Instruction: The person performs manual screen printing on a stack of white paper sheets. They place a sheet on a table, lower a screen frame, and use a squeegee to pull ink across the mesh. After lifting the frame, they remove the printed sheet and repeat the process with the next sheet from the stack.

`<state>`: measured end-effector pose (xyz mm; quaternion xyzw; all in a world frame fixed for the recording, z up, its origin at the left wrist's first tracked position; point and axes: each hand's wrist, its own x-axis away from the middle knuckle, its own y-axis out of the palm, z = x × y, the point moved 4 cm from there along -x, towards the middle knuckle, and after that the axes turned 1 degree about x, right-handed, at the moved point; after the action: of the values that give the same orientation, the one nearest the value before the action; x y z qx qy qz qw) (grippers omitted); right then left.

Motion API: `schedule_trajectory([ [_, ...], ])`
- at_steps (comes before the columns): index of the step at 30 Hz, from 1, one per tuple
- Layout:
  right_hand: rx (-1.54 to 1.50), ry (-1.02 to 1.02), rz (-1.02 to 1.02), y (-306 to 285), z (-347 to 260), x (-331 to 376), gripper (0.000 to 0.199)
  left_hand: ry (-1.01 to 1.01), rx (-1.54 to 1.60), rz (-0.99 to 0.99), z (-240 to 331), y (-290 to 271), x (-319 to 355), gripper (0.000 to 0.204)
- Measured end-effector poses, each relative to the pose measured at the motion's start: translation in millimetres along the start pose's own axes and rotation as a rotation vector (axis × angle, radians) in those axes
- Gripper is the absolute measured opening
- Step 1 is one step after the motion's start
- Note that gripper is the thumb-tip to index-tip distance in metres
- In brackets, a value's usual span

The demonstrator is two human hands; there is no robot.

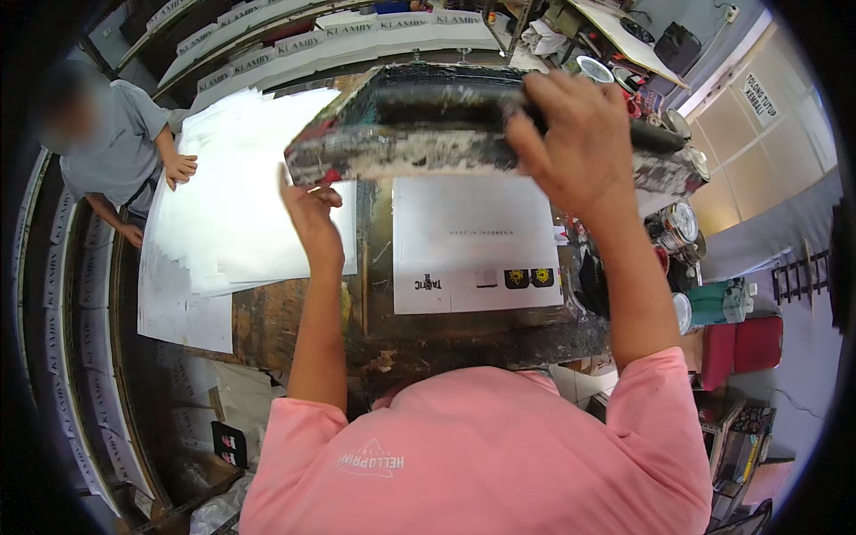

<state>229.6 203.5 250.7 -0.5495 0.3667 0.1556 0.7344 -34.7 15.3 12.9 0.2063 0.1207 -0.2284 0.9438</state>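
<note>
You seem to be at the frame-handling step: the frame (pixel 406 153) is raised at twelve o'clock, over the sheet (pixel 473 203). Your right hand (pixel 581 147) has fingers curled over it; your left hand (pixel 314 225), half-open, meets its eight-o'clock corner, hold unclear. Next likely calls for steady, level control.

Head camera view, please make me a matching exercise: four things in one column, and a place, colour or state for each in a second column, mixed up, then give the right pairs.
Things:
1. Paint-stained frame
2. Stack of white sheets
3. Printed sheet
4. Wearer's shirt

Places, colours, states:
A. Flat on the table, near the picture's middle
B. Pink
C. Gripped by the right hand
D. By a co-worker's hand, at the left

Right pairs: 1-C, 2-D, 3-A, 4-B.
</note>
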Motion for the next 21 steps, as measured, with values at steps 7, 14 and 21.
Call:
schedule_trajectory([
  [7,-0.069,-0.087,-0.002,-8,28,-78,0.042,0.137,-0.769,-0.297,-106,65,-93,0.034],
  [14,-0.208,0.033,-0.022,-19,40,-117,0.048,0.478,-1.092,-0.479,-229,151,-202,0.033],
  [21,-0.261,0.058,-0.107,-22,48,-115,0.050,0.110,-0.768,-0.494,-162,82,-193,0.027],
])
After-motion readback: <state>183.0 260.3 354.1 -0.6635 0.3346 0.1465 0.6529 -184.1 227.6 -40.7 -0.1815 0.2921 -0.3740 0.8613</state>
